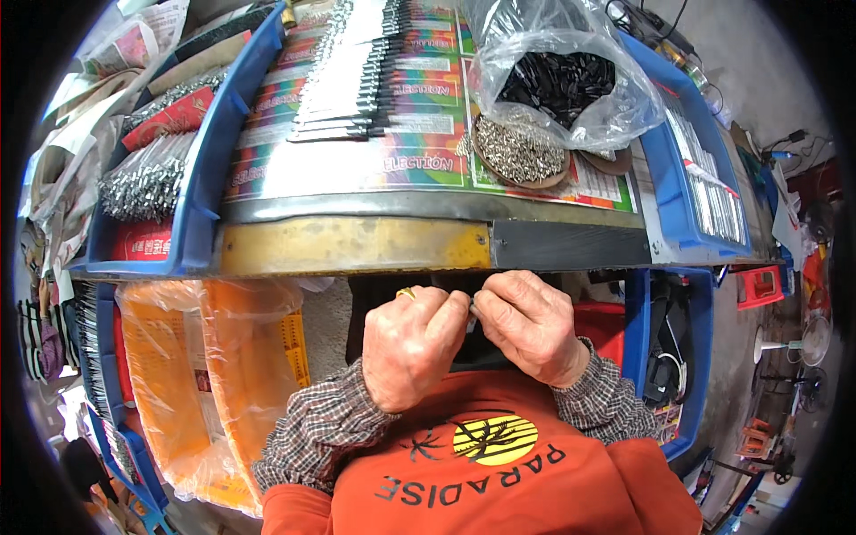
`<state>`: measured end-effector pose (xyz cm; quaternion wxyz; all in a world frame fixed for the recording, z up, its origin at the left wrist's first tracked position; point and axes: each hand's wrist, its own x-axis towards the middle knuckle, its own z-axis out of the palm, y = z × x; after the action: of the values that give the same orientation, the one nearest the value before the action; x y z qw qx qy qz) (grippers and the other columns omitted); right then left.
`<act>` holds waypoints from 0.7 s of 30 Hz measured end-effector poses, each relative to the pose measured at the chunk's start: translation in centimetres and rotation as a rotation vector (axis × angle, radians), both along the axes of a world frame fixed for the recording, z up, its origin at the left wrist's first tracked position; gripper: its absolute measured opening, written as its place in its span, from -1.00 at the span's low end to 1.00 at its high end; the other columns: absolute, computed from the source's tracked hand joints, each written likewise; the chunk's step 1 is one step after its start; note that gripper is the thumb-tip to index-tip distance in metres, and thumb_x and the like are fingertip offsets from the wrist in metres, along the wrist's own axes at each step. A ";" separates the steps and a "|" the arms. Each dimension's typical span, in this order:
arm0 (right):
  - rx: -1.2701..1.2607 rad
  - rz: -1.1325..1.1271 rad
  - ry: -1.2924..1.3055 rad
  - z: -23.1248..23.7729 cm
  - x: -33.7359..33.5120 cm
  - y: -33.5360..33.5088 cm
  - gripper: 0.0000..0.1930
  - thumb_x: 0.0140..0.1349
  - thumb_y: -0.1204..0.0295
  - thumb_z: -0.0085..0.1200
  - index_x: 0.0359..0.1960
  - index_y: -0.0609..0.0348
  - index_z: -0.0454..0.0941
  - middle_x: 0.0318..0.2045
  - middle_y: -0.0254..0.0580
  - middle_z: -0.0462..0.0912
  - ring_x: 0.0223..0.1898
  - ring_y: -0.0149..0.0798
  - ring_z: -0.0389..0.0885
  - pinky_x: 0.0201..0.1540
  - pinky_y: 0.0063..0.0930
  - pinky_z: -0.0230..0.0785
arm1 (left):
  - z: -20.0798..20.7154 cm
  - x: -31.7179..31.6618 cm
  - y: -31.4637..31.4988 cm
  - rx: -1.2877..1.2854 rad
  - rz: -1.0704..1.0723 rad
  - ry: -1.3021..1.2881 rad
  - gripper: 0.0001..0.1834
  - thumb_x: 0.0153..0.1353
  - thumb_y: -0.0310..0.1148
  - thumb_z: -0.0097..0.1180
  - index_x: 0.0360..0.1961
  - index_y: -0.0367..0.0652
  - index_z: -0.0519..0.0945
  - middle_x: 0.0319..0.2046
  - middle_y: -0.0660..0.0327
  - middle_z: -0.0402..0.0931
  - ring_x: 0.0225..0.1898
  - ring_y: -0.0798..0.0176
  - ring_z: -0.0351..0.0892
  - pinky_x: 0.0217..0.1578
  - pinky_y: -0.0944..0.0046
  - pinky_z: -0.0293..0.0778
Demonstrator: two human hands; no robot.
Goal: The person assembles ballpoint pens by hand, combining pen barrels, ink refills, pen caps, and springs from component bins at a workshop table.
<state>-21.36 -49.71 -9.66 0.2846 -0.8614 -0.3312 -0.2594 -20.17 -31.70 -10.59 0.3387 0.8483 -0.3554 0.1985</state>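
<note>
My left hand and my right hand meet just below the table's front edge, fingers pinched together on a small metal-and-black part held between them. A gold ring sits on my left hand. On the table above lies a row of finished silver and black pieces. A round dish of small shiny metal bits stands to the right of them. Behind it a clear plastic bag holds black parts.
The table's metal front edge runs just above my hands. A blue tray with bundled metal parts sits left, another blue tray right. An orange crate in plastic wrap stands below left, a red stool on the floor right.
</note>
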 end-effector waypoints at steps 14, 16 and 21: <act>0.815 0.022 1.298 1.2 -0.3 -0.6 -0.79 0.34 0.36 0.06 -0.29 0.29 0.57 -0.60 -0.37 0.54 -0.65 -0.60 0.42 -0.62 -0.72 0.26 | 0.5 -0.3 -0.2 0.026 0.004 -0.014 -0.67 -0.16 -0.56 0.30 -0.27 -0.23 0.57 -0.45 0.19 0.53 -0.50 0.17 0.54 -0.55 0.25 0.44; 0.807 0.018 1.215 1.5 -0.2 -0.1 -0.80 0.32 0.37 0.08 -0.25 0.29 0.56 -0.59 -0.38 0.53 -0.63 -0.61 0.41 -0.61 -0.72 0.26 | 0.8 0.0 0.1 0.021 0.019 -0.013 -0.67 -0.15 -0.56 0.30 -0.26 -0.22 0.58 -0.46 0.19 0.53 -0.50 0.17 0.54 -0.55 0.24 0.44; 0.617 -0.050 0.888 1.5 0.8 -0.8 -0.78 0.22 0.47 0.19 -0.14 0.29 0.54 -0.57 -0.41 0.54 -0.58 -0.62 0.44 -0.54 -0.67 0.30 | 2.3 2.4 1.3 0.028 0.018 0.034 -0.78 -0.07 -0.58 0.28 -0.34 -0.23 0.54 -0.49 0.12 0.50 -0.50 0.07 0.54 -0.50 0.18 0.44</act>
<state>-20.60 -50.46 -8.18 0.6308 -0.7721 -0.0670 0.0377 -17.81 -30.44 -8.33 0.3308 0.8595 -0.3446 0.1821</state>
